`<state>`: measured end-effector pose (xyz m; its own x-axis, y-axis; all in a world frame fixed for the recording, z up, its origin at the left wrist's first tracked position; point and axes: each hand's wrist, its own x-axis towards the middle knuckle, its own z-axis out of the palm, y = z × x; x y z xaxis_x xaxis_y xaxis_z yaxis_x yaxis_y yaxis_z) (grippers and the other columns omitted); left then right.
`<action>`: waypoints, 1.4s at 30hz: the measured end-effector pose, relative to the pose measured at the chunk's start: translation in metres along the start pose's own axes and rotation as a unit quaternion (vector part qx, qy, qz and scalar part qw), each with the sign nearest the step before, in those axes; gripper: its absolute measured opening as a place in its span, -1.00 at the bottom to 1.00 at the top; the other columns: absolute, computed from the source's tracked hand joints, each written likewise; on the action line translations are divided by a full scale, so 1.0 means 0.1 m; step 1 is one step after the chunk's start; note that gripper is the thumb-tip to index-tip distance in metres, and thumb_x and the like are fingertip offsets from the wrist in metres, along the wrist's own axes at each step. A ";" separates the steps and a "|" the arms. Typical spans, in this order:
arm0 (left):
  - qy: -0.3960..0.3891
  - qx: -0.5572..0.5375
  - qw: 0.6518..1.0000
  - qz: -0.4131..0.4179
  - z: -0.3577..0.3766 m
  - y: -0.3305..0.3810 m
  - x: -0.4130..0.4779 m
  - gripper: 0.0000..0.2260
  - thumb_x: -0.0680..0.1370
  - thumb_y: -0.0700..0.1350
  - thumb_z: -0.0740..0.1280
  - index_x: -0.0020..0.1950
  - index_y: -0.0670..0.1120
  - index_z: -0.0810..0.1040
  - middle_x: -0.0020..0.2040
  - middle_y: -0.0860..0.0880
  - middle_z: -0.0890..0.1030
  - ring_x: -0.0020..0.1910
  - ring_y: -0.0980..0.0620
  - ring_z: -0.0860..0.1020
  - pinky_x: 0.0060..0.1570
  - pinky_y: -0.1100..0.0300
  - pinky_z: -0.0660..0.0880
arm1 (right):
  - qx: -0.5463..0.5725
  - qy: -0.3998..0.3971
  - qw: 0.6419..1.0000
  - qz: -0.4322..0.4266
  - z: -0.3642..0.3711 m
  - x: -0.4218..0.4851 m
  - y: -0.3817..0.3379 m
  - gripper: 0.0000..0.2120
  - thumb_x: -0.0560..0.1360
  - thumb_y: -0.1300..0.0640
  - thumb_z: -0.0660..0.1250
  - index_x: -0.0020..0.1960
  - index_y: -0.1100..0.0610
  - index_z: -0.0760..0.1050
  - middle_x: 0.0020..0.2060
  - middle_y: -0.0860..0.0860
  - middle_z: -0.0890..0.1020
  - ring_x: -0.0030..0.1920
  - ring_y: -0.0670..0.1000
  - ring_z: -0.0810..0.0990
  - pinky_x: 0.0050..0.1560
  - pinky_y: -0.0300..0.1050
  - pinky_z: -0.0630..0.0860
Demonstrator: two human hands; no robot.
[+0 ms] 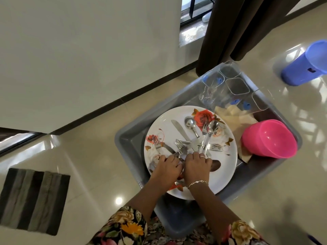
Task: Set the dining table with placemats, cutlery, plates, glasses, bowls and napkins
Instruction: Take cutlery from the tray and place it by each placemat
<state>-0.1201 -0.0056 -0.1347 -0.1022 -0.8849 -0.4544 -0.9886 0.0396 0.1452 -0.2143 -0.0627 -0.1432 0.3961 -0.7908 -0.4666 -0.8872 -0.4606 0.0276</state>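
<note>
Here, in the head view, a grey tub [129, 138] sits on the floor and holds a white floral plate [228, 165]. Loose cutlery [213, 126] lies on the plate. The left hand [166, 167] and right hand [197, 164] are side by side, fingers curled over the handles. Clear glasses [237, 85] stand in the tub's far corner, and pink bowls [269, 138] lie beside the plate over beige napkins [235, 114].

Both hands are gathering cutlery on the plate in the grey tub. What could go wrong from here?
1. The cutlery lies crossed on the plate; as the left hand and right hand gather it, a piece may slip and clatter.
2. The glasses sit crowded in the far corner of the grey tub; a jolt could knock them together.
</note>
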 end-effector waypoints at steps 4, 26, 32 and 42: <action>0.024 -0.016 1.000 0.000 0.03 0.00 0.01 -0.56 -0.02 0.21 0.59 -0.28 0.02 0.66 -0.25 0.04 0.66 -0.25 0.07 0.62 -0.25 0.21 0.53 | 0.004 -0.012 1.000 -0.017 -0.05 0.07 0.08 -0.69 0.55 0.16 0.15 0.28 0.16 0.37 0.20 0.10 0.49 0.24 0.13 0.43 0.23 0.04 0.30; 0.212 -0.465 0.827 -0.235 -0.25 -0.15 0.27 -0.89 0.59 -0.26 0.22 0.01 -0.14 0.53 -0.27 0.00 0.54 -0.29 0.11 0.48 -0.30 0.38 0.38 | 0.583 -0.050 0.807 0.076 -0.29 0.34 0.34 -0.81 0.55 0.38 0.12 -0.14 0.14 0.36 -0.31 0.01 0.48 -0.33 -0.06 0.45 -0.33 -0.29 0.42; 0.118 -0.344 0.919 -0.151 -0.24 -0.32 0.07 -0.88 0.52 -0.09 0.36 -0.02 -0.12 0.57 -0.17 0.01 0.59 -0.18 0.08 0.51 -0.09 0.21 0.43 | 0.798 -0.060 0.576 0.165 -0.29 0.36 0.41 -0.76 0.57 0.37 0.09 -0.14 0.13 0.43 -0.39 0.04 0.41 -0.42 -0.10 0.41 -0.41 -0.33 0.42; -0.057 0.005 0.998 0.014 -0.08 -0.27 0.18 -0.69 0.56 -0.10 0.29 0.30 0.00 0.37 0.14 -0.04 0.59 0.12 -0.06 0.51 0.29 0.04 0.27 | 0.823 -0.044 0.547 0.150 -0.42 0.46 0.58 -0.80 0.57 0.29 0.16 -0.19 0.11 0.42 -0.55 -0.08 0.46 -0.55 -0.14 0.35 -0.50 -0.32 0.33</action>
<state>-0.0943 -0.0264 -0.1402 -0.1416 -0.8250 -0.5472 -0.9861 0.0689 0.1513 -0.2375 -0.1429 -0.1262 0.2260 -0.6759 -0.7015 0.0496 0.7272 -0.6847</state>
